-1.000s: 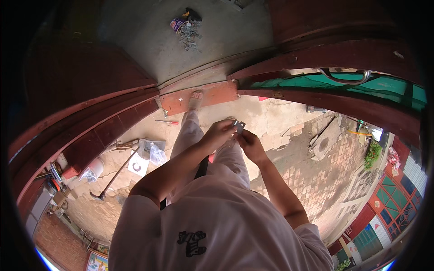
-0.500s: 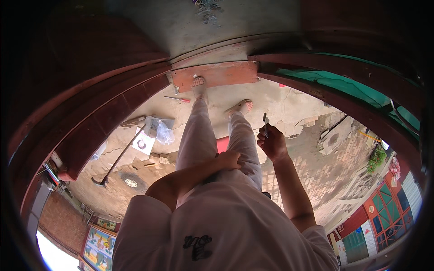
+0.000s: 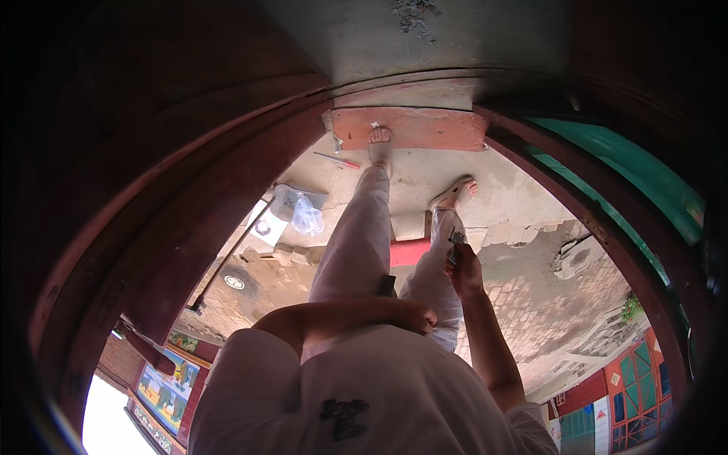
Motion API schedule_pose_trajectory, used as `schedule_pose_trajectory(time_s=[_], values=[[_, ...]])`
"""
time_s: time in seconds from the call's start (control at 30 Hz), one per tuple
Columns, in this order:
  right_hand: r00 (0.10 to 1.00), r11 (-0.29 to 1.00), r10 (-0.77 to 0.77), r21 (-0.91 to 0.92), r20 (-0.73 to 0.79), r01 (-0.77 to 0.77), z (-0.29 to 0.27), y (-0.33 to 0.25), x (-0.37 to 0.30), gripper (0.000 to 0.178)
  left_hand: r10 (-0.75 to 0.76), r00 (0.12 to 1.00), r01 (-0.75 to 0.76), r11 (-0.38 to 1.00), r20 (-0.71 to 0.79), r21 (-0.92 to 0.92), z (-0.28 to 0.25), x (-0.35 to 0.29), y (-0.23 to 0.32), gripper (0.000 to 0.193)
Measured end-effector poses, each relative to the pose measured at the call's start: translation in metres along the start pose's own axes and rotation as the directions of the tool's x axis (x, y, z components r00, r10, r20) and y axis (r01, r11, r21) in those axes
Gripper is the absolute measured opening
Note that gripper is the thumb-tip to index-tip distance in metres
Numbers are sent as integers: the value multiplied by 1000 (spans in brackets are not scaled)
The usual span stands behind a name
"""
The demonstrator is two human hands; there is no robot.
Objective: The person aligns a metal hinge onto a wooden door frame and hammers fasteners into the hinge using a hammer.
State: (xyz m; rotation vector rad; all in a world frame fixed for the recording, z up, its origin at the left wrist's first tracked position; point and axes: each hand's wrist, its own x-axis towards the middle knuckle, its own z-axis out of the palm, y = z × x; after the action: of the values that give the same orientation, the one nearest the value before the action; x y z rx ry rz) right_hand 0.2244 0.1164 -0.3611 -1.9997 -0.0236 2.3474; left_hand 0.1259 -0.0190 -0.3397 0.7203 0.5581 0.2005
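My right hand [image 3: 464, 271] is raised in front of my right thigh, its fingers closed on a small dark-and-silver metal piece [image 3: 456, 238] whose exact kind I cannot make out. Across my waist lies my left forearm, with my left hand [image 3: 419, 315] curled against the white trousers [image 3: 350, 227] by the right hip. Those fingers look closed, and whatever is in them is hidden. A short dark block-like thing [image 3: 387, 286] shows just above the left forearm; I cannot tell what it is. My left foot rests on a reddish board [image 3: 432, 127] at the doorway.
A screwdriver with a red handle [image 3: 350, 164] lies on the floor by my left foot. Farther left are a clear plastic bag [image 3: 307, 216], a white printed sheet [image 3: 267, 224] and a long-handled tool [image 3: 235, 246]. Dark red door panels [image 3: 220, 220] flank both sides.
My view has shifted, so the doorway and floor things sit farther right. The right hand has come lower and closer to my leg, still holding the metal piece. The left hand has slid toward the right hip.
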Motion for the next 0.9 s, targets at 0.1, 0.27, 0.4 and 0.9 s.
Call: schedule_pose_trajectory(time_s=[0.1,0.27,0.4,0.9], values=[[999,1000,22,-21,44,-21,-28,-6,26,19,-126,977,137,989,-173,51,-19,14,9,32],[994,982,86,-172,72,-72,-45,-34,46,26,-117,499,153,987,-859,-45,-47,30,-19,29],[999,965,-11,-261,34,19,-66,-67,41,28,-108,-147,-714,700,-983,30,-58,-67,22,27],[994,902,-69,-419,83,98,-29,-73,23,25,-230,-531,-746,-330,-816,578,55,-377,167,24]])
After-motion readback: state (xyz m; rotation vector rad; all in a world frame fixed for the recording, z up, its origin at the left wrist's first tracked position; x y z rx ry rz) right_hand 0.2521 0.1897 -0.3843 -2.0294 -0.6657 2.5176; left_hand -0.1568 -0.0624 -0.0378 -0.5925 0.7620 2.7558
